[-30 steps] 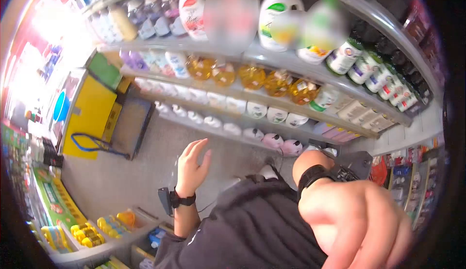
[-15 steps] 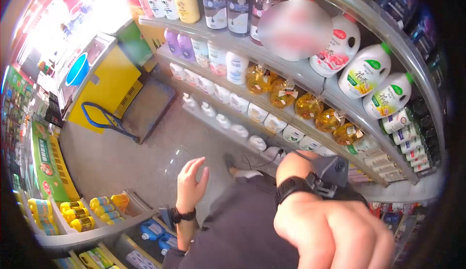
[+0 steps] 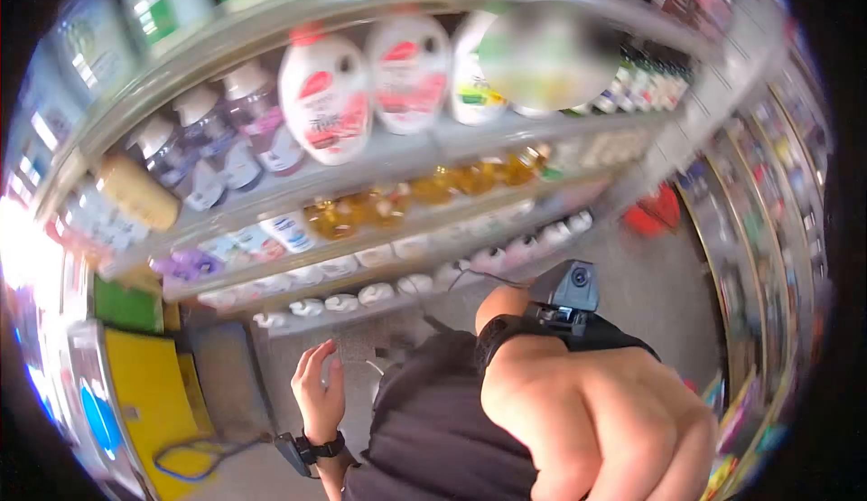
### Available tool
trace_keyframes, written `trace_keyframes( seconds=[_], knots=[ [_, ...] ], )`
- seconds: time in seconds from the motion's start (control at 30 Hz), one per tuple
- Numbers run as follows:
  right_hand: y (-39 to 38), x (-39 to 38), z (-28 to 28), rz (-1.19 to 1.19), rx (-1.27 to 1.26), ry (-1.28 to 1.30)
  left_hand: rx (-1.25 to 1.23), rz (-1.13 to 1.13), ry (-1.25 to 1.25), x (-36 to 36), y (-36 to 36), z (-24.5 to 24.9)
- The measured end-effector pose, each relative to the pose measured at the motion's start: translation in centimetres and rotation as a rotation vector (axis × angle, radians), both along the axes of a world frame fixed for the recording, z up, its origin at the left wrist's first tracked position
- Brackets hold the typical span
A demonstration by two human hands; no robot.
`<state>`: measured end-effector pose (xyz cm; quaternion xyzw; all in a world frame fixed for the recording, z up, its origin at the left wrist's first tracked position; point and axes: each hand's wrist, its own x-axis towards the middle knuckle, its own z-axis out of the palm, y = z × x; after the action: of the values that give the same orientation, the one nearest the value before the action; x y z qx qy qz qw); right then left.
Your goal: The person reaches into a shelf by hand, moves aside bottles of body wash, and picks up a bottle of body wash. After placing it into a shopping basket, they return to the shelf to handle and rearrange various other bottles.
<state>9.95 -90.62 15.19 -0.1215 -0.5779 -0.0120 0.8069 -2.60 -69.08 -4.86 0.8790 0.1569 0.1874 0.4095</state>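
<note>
White bottles (image 3: 376, 296), smooth and rounded, stand in a row along the bottom of the grey shelves (image 3: 433, 151), beyond the fingers of the left hand (image 3: 320, 399) and apart from them; blur prevents a sure count. Those fingers are released, loosely spread and slightly bent. The right hand (image 3: 596, 402) has its fingers curled down, their tips cut off; whether they grasp anything, I cannot tell. Higher beyond the left fingers come glossy amber bottles (image 3: 384, 206), at least four, then two plump plastic jugs (image 3: 325, 99) with red caps and, leftward of these, three see-through bottles (image 3: 257, 121). Behind the right fingers, one boxy camera (image 3: 578, 284) rides the wrist.
</note>
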Motion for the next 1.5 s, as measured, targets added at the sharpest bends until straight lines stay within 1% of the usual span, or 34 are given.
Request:
trace_keyframes(
  seconds=[0.07,0.2,0.27,0.33,0.4,0.43,0.5,0.53,0.57,0.6,0.63,0.67,0.73,0.77,0.8,0.83,0.87,0.9,0.93,1.0,1.03,1.07,1.13,1.17,1.23,1.27,1.3,1.33,1.37,1.4,1.47,1.5],
  knots=[
    [-1.3,-1.3,-0.1,-0.114,-0.020,-0.060,0.015,-0.177,0.041,0.9,0.7,0.0],
    [-4.0,-3.5,0.2,-0.282,-0.044,-0.184,0.033,-0.516,0.003,4.5,0.2,-0.3],
    [-5.8,-4.1,0.1,-0.341,-0.054,-0.220,0.046,-0.641,0.013,6.7,-1.4,-0.1],
    [-7.8,-3.8,0.4,-0.406,-0.038,-0.246,0.090,-0.720,-0.037,8.9,-4.0,0.6],
    [-9.9,-2.6,0.6,-0.405,-0.004,-0.273,0.103,-0.795,-0.048,10.6,-7.0,1.4],
    [-11.4,-1.7,-0.3,-0.507,-0.023,-0.243,0.085,-0.831,-0.040,11.5,-8.6,1.8],
    [-14.5,0.3,-3.5,-0.834,-0.083,-0.089,0.074,-0.848,-0.128,12.9,-12.2,2.5],
    [-16.0,1.7,-4.8,-0.968,-0.116,0.014,0.070,-0.850,-0.173,13.4,-13.8,2.6],
    [-17.3,3.6,-5.9,-1.084,-0.135,0.145,0.058,-0.820,-0.156,13.9,-15.1,2.6],
    [-19.2,5.6,-7.1,-1.096,-0.118,0.236,0.046,-0.794,-0.142,14.6,-16.3,2.5],
    [-21.6,7.6,-8.4,-1.093,-0.130,0.271,0.028,-0.782,-0.133,15.7,-17.6,2.3],
    [-23.7,9.4,-9.9,-1.095,-0.118,0.379,0.013,-0.738,-0.148,17.0,-18.6,1.4],
    [-28.4,13.0,-11.7,-1.129,-0.170,0.485,-0.055,-0.679,-0.195,19.7,-21.6,-1.2],
    [-30.9,14.8,-12.1,-1.146,-0.202,0.566,-0.131,-0.652,-0.128,20.9,-23.1,-1.8],
    [-33.0,16.2,-12.6,-1.152,-0.233,0.660,-0.177,-0.632,-0.159,22.3,-25.5,-1.7],
    [-35.1,18.0,-12.9,-1.189,-0.261,0.691,-0.220,-0.604,-0.184,23.3,-27.6,-1.4],
    [-37.3,19.9,-13.6,-1.166,-0.285,0.744,-0.266,-0.573,-0.216,24.4,-29.5,-0.9],
    [-39.0,21.9,-14.0,-1.203,-0.324,0.780,-0.242,-0.584,-0.166,25.5,-31.2,-0.3],
    [-40.6,23.8,-14.4,-1.243,-0.364,0.822,-0.230,-0.609,-0.190,26.6,-32.8,0.1],
    [-44.0,27.6,-14.9,-1.267,-0.444,0.859,-0.216,-0.662,-0.242,28.9,-36.3,0.7],
    [-45.5,29.4,-15.1,-1.321,-0.473,0.813,-0.044,-0.707,-0.289,30.4,-36.9,0.4],
    [-47.5,31.5,-15.4,-1.404,-0.581,0.825,-0.094,-0.682,-0.318,31.9,-38.0,0.4],
    [-51.2,36.0,-16.2,-1.637,-0.611,0.680,-0.181,-0.621,-0.366,34.8,-40.0,0.7],
    [-52.6,37.8,-16.2,-1.694,-0.648,0.708,-0.182,-0.603,-0.364,36.3,-40.5,1.2],
    [-55.3,41.5,-15.7,-1.811,-0.710,0.761,-0.103,-0.495,-0.474,39.5,-41.2,1.3],
    [-56.6,43.3,-15.3,-1.850,-0.742,0.774,-0.065,-0.440,-0.534,41.2,-41.5,1.2],
    [-57.9,45.0,-15.2,-1.888,-0.776,0.790,0.022,-0.407,-0.543,42.7,-41.4,1.0],
    [-59.3,46.9,-15.3,-1.925,-0.813,0.807,-0.014,-0.388,-0.562,43.9,-41.9,0.9],
    [-61.2,49.6,-16.3,-1.973,-0.765,0.707,-0.052,-0.367,-0.578,44.7,-42.5,1.2],
    [-62.2,51.4,-16.2,-1.988,-0.767,0.701,-0.086,-0.345,-0.586,45.4,-42.8,1.2],
    [-63.9,54.3,-16.3,-2.017,-0.780,0.694,0.042,-0.272,-0.599,46.5,-43.0,0.4],
    [-64.8,55.8,-16.6,-1.977,-0.847,0.716,0.113,-0.232,-0.589,46.8,-42.8,0.0]
  ],
)
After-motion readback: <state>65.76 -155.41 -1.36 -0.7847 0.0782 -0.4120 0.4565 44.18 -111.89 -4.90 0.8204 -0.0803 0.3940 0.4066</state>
